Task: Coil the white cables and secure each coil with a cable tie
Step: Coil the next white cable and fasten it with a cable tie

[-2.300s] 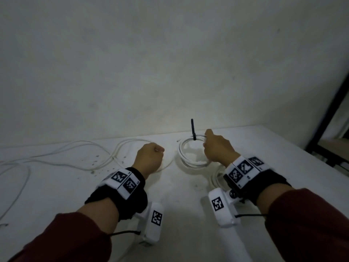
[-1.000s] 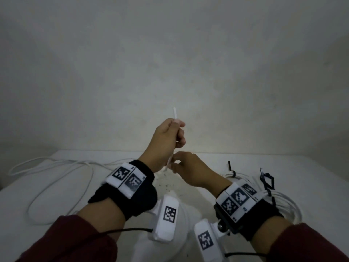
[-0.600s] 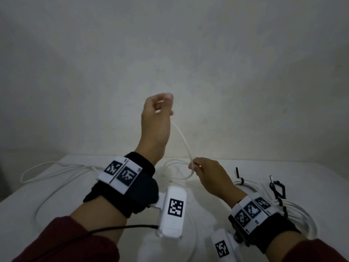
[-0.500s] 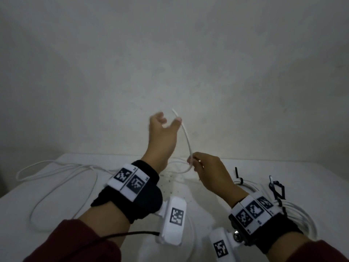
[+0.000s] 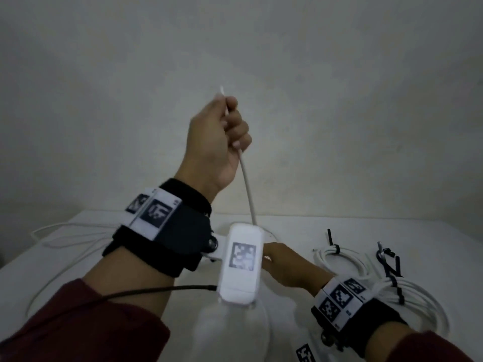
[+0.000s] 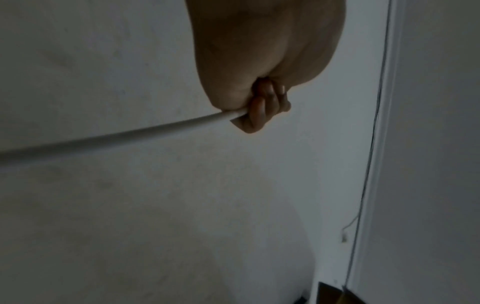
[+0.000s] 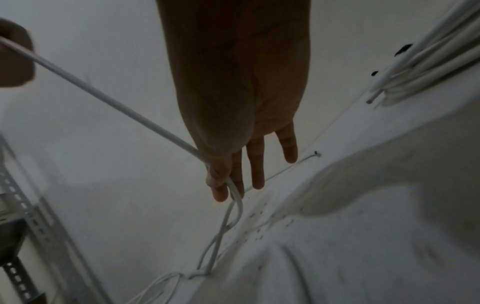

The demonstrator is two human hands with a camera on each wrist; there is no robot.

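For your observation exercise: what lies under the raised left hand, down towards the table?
From the left hand a white cable runs down to the right hand, pinched at thumb and forefinger. Below lies the table. The left wrist camera hides the right fingers from the head view.

I see dim, flat light in all three views, greyish and grainy. In the head view the wall [image 5: 261, 61] darkens toward the corners, and the white wrist camera housing [image 5: 241, 262] glares as the brightest patch, its marker smeared. The worktop [image 5: 300, 226] bows at the edges. The left wrist view is soft, the white cable [image 6: 116, 135] blurred near the frame edge. In the right wrist view my right hand [image 7: 241, 102] is a dark silhouette; broad soft shadows cross the worktop.
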